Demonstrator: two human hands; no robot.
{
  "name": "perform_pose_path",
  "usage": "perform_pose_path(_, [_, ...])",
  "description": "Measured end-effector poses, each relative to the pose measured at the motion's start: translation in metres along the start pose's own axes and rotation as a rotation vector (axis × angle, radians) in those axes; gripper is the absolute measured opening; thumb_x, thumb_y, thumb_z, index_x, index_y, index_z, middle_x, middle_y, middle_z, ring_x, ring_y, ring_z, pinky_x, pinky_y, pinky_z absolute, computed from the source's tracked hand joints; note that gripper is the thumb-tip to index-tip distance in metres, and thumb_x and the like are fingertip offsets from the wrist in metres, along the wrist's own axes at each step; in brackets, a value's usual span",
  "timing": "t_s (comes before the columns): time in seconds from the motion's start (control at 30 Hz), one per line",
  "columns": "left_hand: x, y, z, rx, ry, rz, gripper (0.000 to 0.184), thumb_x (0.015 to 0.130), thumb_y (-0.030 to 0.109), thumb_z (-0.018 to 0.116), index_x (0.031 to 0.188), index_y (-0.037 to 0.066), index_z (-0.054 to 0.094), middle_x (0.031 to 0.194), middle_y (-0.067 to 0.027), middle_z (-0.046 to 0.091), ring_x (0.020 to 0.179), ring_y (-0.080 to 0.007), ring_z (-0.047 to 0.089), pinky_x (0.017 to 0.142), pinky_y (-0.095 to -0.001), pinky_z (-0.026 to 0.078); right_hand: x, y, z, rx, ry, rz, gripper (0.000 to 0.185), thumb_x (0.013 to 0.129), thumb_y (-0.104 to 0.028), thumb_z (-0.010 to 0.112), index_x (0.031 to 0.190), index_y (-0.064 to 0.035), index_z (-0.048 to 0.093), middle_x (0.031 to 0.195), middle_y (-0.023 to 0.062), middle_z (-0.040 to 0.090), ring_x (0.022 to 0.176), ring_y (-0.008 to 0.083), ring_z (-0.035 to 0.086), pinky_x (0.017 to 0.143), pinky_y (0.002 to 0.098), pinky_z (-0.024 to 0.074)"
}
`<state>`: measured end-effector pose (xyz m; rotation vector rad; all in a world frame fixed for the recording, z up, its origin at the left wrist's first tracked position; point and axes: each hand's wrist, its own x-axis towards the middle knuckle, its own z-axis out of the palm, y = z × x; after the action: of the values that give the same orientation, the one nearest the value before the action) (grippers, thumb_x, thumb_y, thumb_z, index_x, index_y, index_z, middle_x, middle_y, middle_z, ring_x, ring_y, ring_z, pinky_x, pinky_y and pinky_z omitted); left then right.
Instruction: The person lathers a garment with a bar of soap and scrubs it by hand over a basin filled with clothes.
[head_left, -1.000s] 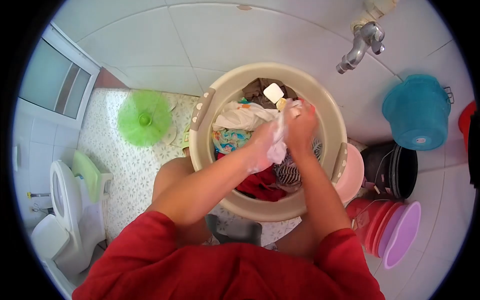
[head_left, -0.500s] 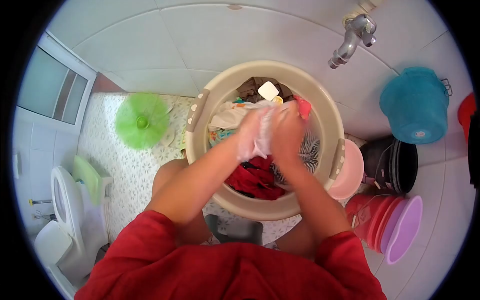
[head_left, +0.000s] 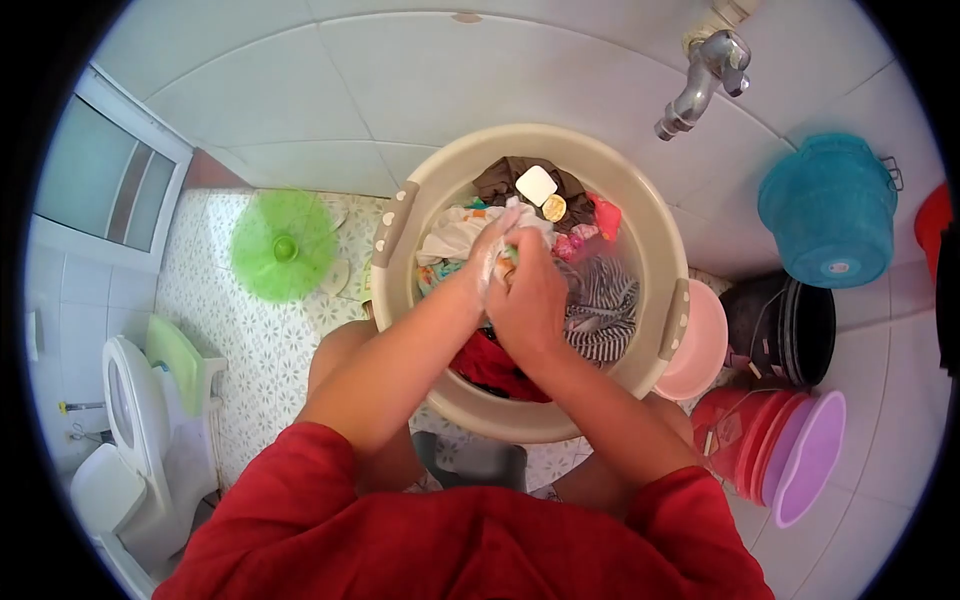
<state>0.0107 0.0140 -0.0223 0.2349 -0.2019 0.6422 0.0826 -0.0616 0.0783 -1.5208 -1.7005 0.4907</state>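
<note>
The soapy left hand [head_left: 487,268] and the bare right hand [head_left: 530,295] grip a white patterned cloth [head_left: 508,258] between them, over the round beige plastic tub [head_left: 652,220]. Black-and-white striped fabric [head_left: 605,310] lies to their right.

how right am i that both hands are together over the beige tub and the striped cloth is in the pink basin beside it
Not quite: the head view shows the striped cloth in the beige tub, not the pink basin beside it. The rest holds: the left hand and right hand are together over the tub.
</note>
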Motion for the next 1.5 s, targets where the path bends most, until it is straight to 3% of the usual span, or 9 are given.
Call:
perform_pose_path(0.03, [0.005, -0.010, 0.020, 0.001, 0.002, 0.000, 0.033, 0.087, 0.042, 0.039, 0.094, 0.014, 0.054, 0.087, -0.0048, 0.059, 0.078, -0.0180, 0.057, 0.067, -0.0345, 0.047, 0.006, 0.003, -0.002, 0.002, 0.000, 0.000, 0.021, 0.078, -0.009, 0.048, 0.097, -0.0030, 0.041, 0.083, 0.0223, 0.052, 0.082, 0.0420, 0.053, 0.067, 0.0487, 0.0404])
perform_pose_path(0.13, [0.023, -0.048, 0.103, 0.317, 0.976, -0.003, 0.026, 0.086, 0.039, 0.044, 0.089, 0.016, 0.055, 0.080, -0.0018, 0.058, 0.071, -0.0187, 0.057, 0.058, -0.0311, 0.045, 0.038, 0.032, -0.023, 0.007, 0.223, 0.151, 0.021, 0.077, -0.008, 0.050, 0.095, -0.0036, 0.041, 0.085, 0.0221, 0.051, 0.080, 0.0415, 0.052, 0.064, 0.0479, 0.0395])
perform_pose_path(0.3, [0.011, -0.018, 0.034, 0.661, 0.668, 0.013, 0.021, 0.088, 0.028, 0.043, 0.094, 0.012, 0.055, 0.083, -0.0043, 0.059, 0.074, -0.0189, 0.057, 0.067, -0.0319, 0.047, 0.015, 0.034, 0.002, -0.042, 0.312, 0.066, 0.024, 0.077, -0.020, 0.059, 0.076, -0.0022, 0.043, 0.068, 0.0171, 0.047, 0.065, 0.0343, 0.048, 0.059, 0.0404, 0.0383])
perform_pose_path(0.33, [0.010, -0.003, 0.032, 0.314, 0.772, 0.040, 0.023, 0.090, 0.027, 0.040, 0.091, 0.010, 0.055, 0.083, -0.0051, 0.058, 0.075, -0.0181, 0.057, 0.067, -0.0322, 0.047, 0.003, 0.015, 0.003, 0.063, 0.258, -0.084, 0.028, 0.075, -0.022, 0.061, 0.070, -0.0025, 0.042, 0.066, 0.0170, 0.044, 0.063, 0.0334, 0.046, 0.057, 0.0393, 0.0371])
perform_pose_path(0.63, [0.018, -0.054, 0.092, 0.590, 0.980, 0.137, 0.027, 0.089, 0.032, 0.041, 0.102, 0.009, 0.049, 0.091, -0.0062, 0.057, 0.079, -0.0158, 0.057, 0.065, -0.0301, 0.048, 0.026, 0.051, -0.017, 0.070, 0.297, 0.323, 0.018, 0.080, -0.019, 0.053, 0.075, -0.0039, 0.043, 0.069, 0.0183, 0.050, 0.065, 0.0375, 0.051, 0.057, 0.0445, 0.0391])
perform_pose_path(0.83, [-0.006, -0.005, 0.027, 0.129, 0.447, -0.038, 0.035, 0.088, 0.039, 0.039, 0.097, 0.009, 0.052, 0.084, -0.0082, 0.058, 0.075, -0.0192, 0.058, 0.068, -0.0314, 0.049, -0.006, 0.008, -0.001, 0.112, 0.115, 0.034, 0.021, 0.076, -0.014, 0.058, 0.077, -0.0053, 0.040, 0.065, 0.0166, 0.048, 0.063, 0.0389, 0.051, 0.055, 0.0430, 0.0387])
perform_pose_path(1.4, [0.003, -0.028, 0.029, 0.315, 0.801, 0.135, 0.039, 0.092, 0.037, 0.030, 0.109, 0.008, 0.049, 0.094, -0.0117, 0.057, 0.085, -0.0195, 0.058, 0.074, -0.0330, 0.048, 0.010, 0.023, -0.017, 0.190, 0.180, 0.151, 0.025, 0.077, -0.017, 0.057, 0.089, -0.0067, 0.038, 0.072, 0.0175, 0.054, 0.068, 0.0394, 0.055, 0.058, 0.0456, 0.0407])
perform_pose_path(1.47, [-0.017, -0.012, -0.034, 0.738, 0.211, -0.221, 0.068, 0.085, 0.061, 0.015, 0.139, 0.019, 0.011, 0.144, -0.0009, 0.009, 0.131, -0.0191, 0.015, 0.104, -0.0381, 0.021, 0.007, 0.025, -0.016, 0.225, 0.181, 0.176, 0.025, 0.077, -0.017, 0.057, 0.090, -0.0069, 0.038, 0.073, 0.0179, 0.055, 0.068, 0.0398, 0.055, 0.059, 0.0462, 0.0406])
perform_pose_path(1.5, [-0.005, -0.023, 0.009, 0.565, 0.531, -0.030, 0.051, 0.086, 0.052, 0.028, 0.120, 0.014, 0.032, 0.115, -0.0048, 0.034, 0.105, -0.0188, 0.037, 0.087, -0.0353, 0.035, 0.007, 0.028, -0.015, 0.187, 0.187, 0.154, 0.025, 0.077, -0.016, 0.056, 0.092, -0.0073, 0.039, 0.073, 0.0177, 0.054, 0.068, 0.0401, 0.055, 0.059, 0.0466, 0.0407])
